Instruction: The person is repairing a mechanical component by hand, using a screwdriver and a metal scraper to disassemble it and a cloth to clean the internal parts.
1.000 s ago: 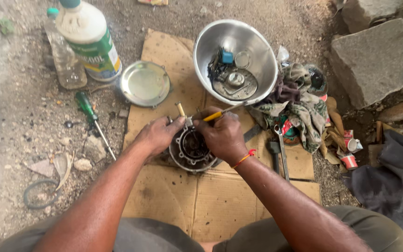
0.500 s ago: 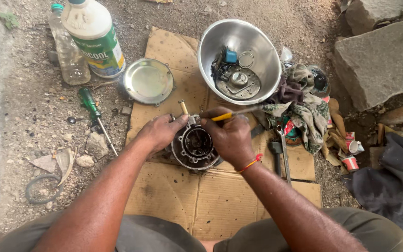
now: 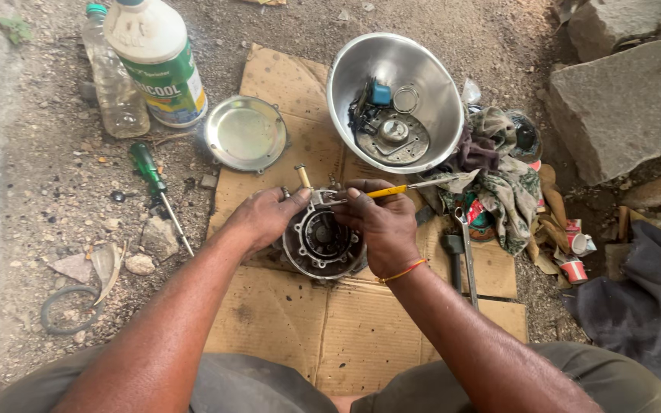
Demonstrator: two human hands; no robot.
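A round, dark metal engine part with a ring of bolt holes lies on flattened cardboard. My left hand rests on its upper left rim, fingers curled over the edge. My right hand covers its right side and grips a yellow-handled tool, whose metal tip points left onto the part's top edge. A short yellowish peg stands just above the part.
A steel bowl with small parts sits behind, a round metal lid to its left. Two bottles, a green screwdriver, rags, a spanner, stone blocks and a loose rubber ring surround the cardboard.
Both hands stay on the round part. The yellow-handled tool has turned a little, its tip now at the part's top edge. The view has shifted slightly.
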